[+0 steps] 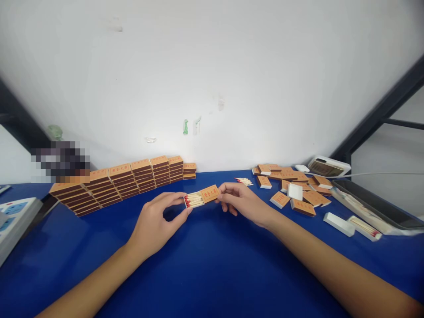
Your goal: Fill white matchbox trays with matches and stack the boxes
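Note:
Between my two hands is a matchbox [210, 193], its white tray slid partly out to the left. Red-headed matches [194, 199] lie side by side in the exposed tray. My left hand [158, 219] pinches the tray's open end between thumb and fingers. At the other end, my right hand [241, 199] grips the orange sleeve, its remaining fingers curled underneath. The box is held above the blue table [212, 274], slightly tilted up at its right end.
Stacked matchboxes [129, 181] form a row along the wall at left. Loose matches [244, 181] lie behind my right hand. Scattered matchboxes [303, 205] spread at right, near an open tray of matches [365, 227] and a dark-screened device [380, 205]. A power strip [15, 221] sits far left.

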`<state>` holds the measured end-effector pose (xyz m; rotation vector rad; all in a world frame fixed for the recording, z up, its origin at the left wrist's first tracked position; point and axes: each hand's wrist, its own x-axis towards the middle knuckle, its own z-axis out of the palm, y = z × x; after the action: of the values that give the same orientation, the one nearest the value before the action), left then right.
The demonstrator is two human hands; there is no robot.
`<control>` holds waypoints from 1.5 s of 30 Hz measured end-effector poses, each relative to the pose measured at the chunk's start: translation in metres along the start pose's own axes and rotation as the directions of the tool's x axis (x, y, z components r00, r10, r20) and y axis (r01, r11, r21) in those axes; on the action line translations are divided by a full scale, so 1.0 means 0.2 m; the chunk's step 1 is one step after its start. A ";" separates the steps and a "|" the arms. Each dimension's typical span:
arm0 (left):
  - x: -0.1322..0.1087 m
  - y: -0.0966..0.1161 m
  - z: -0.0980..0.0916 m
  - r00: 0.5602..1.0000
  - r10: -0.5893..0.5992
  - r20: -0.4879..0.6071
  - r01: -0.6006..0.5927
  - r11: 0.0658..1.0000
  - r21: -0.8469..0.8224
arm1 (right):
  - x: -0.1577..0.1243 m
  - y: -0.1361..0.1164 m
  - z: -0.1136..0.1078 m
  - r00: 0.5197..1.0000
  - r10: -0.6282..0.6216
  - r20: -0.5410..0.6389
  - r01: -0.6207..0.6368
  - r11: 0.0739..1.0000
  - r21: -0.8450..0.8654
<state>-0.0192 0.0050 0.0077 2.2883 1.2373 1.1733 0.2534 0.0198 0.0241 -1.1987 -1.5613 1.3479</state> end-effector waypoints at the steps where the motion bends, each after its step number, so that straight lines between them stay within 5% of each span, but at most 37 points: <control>1: 0.00 0.00 0.00 1.000 -0.007 -0.008 0.007 1.000 -0.004 | 0.00 0.00 0.01 1.000 -0.003 0.010 0.003 1.000 0.007; 10: 0.02 0.01 -0.01 0.985 -0.172 0.018 0.173 0.976 -0.136 | -0.01 0.02 0.02 0.998 -0.002 0.055 -0.005 0.991 0.136; 17: 0.02 0.03 -0.01 0.977 -0.193 0.094 0.209 0.955 -0.211 | -0.03 0.00 0.04 0.995 -0.045 0.084 0.034 0.991 0.132; 26: 0.02 0.06 0.01 0.977 -0.205 0.064 0.214 0.937 -0.277 | -0.06 0.02 0.14 0.996 -0.016 -0.084 0.035 0.971 0.235; 32: 0.01 0.06 0.01 0.977 -0.177 0.117 0.201 0.949 -0.244 | -0.09 0.00 0.17 0.998 0.050 0.048 -0.061 0.966 0.250; 45: 0.01 0.09 -0.01 0.981 -0.180 0.070 0.193 0.932 -0.305 | -0.11 0.01 0.20 0.995 0.029 0.095 -0.064 0.919 0.389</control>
<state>-0.0098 -0.0041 0.0195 1.9116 1.1342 1.1539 0.2224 -0.0138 0.0157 -0.9415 -1.2443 1.6697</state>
